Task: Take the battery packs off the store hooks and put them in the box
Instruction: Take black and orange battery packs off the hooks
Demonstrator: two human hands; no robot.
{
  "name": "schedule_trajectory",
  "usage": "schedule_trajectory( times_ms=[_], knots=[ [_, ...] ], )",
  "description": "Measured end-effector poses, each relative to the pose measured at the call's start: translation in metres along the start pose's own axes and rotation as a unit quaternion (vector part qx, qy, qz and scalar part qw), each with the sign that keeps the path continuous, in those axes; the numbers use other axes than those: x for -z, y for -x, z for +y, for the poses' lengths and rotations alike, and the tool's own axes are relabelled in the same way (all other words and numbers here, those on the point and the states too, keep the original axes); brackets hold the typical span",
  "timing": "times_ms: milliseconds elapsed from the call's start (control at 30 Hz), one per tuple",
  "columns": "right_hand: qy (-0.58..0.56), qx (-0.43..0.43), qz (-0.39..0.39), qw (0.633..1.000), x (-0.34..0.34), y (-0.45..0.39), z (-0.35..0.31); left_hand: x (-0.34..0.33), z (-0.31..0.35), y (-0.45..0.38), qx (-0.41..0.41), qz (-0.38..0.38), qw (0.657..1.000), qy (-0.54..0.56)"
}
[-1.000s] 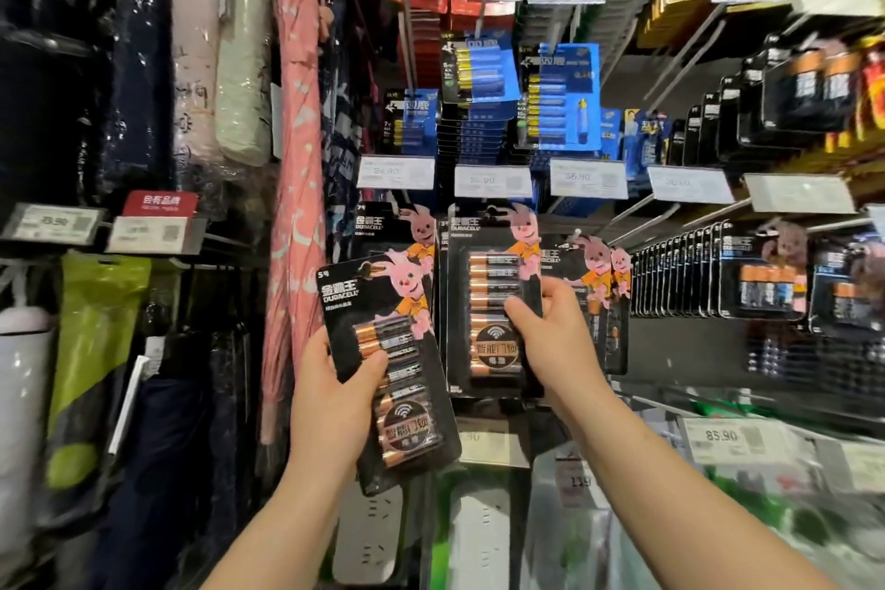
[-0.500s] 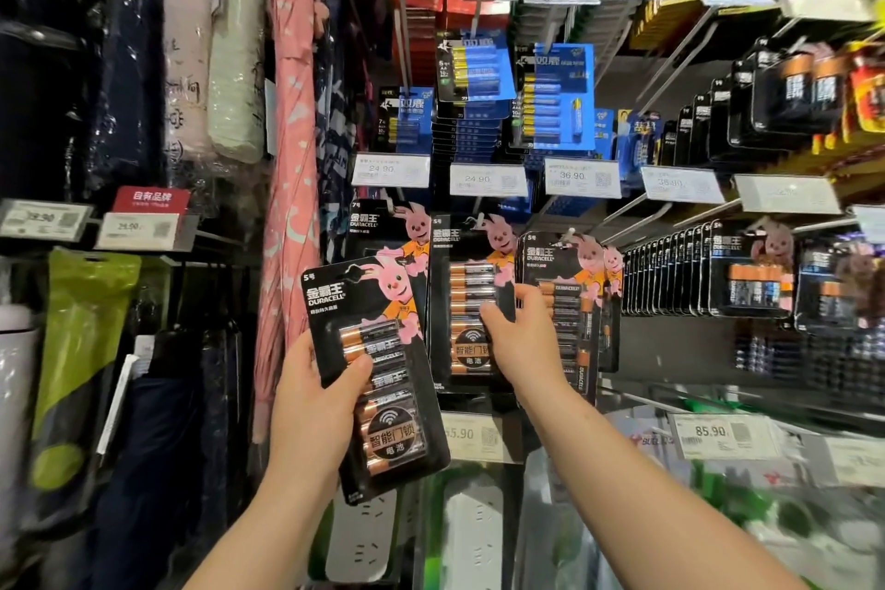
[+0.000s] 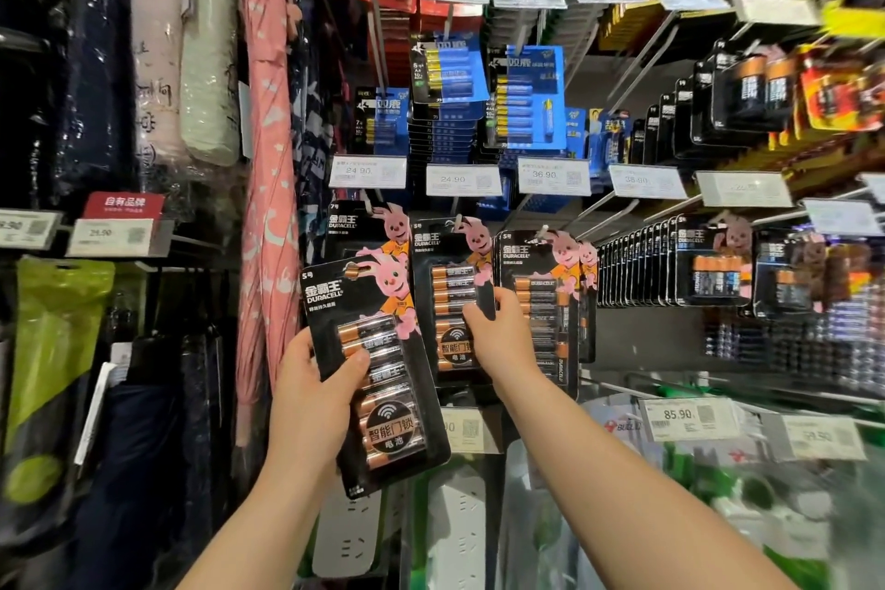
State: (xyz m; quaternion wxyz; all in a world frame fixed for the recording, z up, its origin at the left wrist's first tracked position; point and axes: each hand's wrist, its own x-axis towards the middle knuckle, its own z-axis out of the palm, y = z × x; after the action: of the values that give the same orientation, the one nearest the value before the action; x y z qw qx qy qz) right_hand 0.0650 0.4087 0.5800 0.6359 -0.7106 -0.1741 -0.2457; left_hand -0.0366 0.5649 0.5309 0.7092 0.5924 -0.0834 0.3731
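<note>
The left hand (image 3: 313,390) grips one black battery pack (image 3: 376,374) clear of the hooks, tilted, while the right hand (image 3: 500,333) pinches the right edge of a second pack (image 3: 450,302) hanging beside two more pack stacks.

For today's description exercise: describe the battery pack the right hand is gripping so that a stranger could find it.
Start at the pink umbrella and move right to the black packs with pink rabbits. The gripped pack hangs in the middle, below a 24.90 tag. Unlike its neighbours, the right hand grips its edge.
</note>
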Motion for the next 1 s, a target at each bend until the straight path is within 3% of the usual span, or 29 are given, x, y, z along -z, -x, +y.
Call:
schedule_trajectory(
  times_ms=[267,367,433,500,800,1000],
  knots=[
    [0.06,0.022,-0.002,0.998,0.018,0.043,-0.002,-0.005,0.001,0.001,0.008,-0.014,1.0,0.01],
    [0.069,0.051,-0.08,0.993,0.025,0.063,-0.011,-0.013,0.0,0.0,0.009,-0.026,1.0,0.01],
    [0.066,0.029,-0.17,0.983,0.023,0.071,-0.014,-0.021,-0.001,-0.001,0.007,-0.032,0.999,0.015],
    [0.062,0.011,-0.209,0.976,0.021,0.07,-0.012,-0.029,-0.002,-0.001,0.002,-0.034,0.999,0.018],
    [-0.029,0.02,-0.073,0.997,0.025,0.046,-0.002,-0.034,0.009,-0.009,0.014,-0.079,0.996,0.035],
    [-0.039,0.007,-0.066,0.997,0.02,0.02,-0.02,-0.025,0.007,-0.009,0.027,-0.068,0.997,0.002]
  ],
)
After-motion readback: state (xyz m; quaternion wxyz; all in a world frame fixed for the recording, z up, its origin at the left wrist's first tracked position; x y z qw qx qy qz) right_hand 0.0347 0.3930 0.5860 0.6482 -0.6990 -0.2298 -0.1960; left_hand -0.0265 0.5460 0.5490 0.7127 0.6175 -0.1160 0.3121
